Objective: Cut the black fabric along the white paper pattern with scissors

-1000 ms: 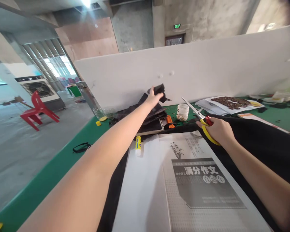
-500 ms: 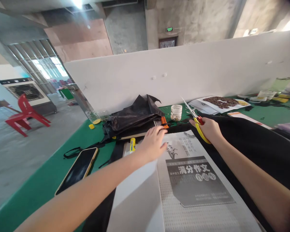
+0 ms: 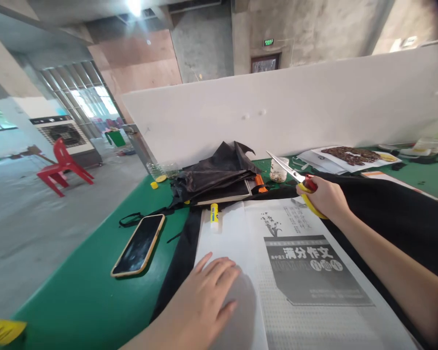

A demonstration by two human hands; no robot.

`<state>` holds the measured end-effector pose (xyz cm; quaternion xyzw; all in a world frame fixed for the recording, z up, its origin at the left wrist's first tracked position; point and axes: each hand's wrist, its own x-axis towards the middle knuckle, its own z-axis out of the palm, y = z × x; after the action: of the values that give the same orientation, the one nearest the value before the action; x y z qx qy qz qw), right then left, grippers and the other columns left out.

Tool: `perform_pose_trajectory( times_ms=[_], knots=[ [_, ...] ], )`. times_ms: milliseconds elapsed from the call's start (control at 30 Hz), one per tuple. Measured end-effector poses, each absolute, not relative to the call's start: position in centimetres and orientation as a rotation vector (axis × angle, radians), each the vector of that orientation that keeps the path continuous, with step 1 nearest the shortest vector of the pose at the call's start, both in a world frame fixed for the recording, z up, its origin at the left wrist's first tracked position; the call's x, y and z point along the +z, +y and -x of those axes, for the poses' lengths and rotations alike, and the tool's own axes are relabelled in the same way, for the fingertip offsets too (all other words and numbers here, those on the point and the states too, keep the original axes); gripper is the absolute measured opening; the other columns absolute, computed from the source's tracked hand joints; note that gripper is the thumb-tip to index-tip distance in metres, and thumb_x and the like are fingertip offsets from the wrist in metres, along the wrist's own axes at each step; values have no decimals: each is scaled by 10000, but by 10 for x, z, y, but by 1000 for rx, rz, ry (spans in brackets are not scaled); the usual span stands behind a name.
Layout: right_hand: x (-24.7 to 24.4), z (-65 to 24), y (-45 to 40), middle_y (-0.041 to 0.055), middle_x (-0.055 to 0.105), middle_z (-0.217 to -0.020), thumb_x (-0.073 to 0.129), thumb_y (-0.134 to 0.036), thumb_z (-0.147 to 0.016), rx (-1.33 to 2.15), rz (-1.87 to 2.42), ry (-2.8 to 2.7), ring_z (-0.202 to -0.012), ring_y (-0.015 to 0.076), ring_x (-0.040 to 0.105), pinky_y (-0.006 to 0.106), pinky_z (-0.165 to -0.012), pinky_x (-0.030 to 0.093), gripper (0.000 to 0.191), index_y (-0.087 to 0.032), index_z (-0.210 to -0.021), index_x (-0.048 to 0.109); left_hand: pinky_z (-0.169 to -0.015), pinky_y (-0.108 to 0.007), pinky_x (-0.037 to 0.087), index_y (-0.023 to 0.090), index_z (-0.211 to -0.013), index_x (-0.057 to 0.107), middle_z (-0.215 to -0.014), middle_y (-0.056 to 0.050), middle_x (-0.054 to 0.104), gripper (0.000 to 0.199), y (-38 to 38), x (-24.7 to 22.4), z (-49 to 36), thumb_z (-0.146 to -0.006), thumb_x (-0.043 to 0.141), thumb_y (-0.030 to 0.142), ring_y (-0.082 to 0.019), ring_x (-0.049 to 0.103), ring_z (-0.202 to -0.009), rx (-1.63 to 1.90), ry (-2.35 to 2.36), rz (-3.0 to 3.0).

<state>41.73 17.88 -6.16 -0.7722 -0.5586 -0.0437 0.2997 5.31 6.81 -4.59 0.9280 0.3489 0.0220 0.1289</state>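
My right hand grips the yellow and red handles of a pair of scissors, whose blades point up and to the left. My left hand is over the blank white page, fingers spread and holding nothing. Beside that page lies a grey printed sheet with large Chinese characters. A yellow glue stick stands or lies near the page's top edge; which, I cannot tell. Black cloth spreads under and to the right of the papers.
A phone rests on the green table at left. Behind the papers are crumpled black material, an orange object and a white jar. A white panel rises behind them. Another yellow item is at lower left.
My left hand has moved back toward me, from near the orange object to the lower part of the white page. The view has shifted left. The scissors remain in my right hand.
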Motion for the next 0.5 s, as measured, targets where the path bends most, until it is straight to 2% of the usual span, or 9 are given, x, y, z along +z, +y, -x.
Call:
perform_pose_trajectory(
  times_ms=[133,267,400,500],
  knots=[
    [-63,-411,176,50,607,-701,551,-495,-685,-329,2019,-1568,-640,216,554,274,-560,347,301,-215,-798,548,-1052,-446,335,226,-1220,475,-1252,-58,529,342,69,-60,-18,-883,435,266,-225,467,-1178,282,1342,-2670],
    [-54,-404,169,17,578,-673,578,-439,-637,-591,1928,-1589,-577,165,503,258,-536,319,261,-213,-717,475,-994,-381,410,271,-1258,425,-1293,-39,490,361,53,-72,16,-900,411,311,-210,453,-1196,392,1480,-2560],
    [-26,-388,148,-29,493,-601,573,-393,-662,-646,1747,-1585,-518,91,412,227,-542,305,278,-205,-625,371,-1001,-373,402,299,-1236,452,-1281,-23,502,347,32,-74,43,-890,433,324,-210,469,-1186,534,1528,-2463],
    [-3,-373,120,-33,439,-547,588,-443,-683,-628,1743,-1593,-508,90,378,235,-544,301,286,-208,-635,432,-987,-376,413,298,-1190,497,-1234,-22,538,323,11,-76,56,-870,462,322,-224,492,-1162,810,1577,-2299]
  ],
)
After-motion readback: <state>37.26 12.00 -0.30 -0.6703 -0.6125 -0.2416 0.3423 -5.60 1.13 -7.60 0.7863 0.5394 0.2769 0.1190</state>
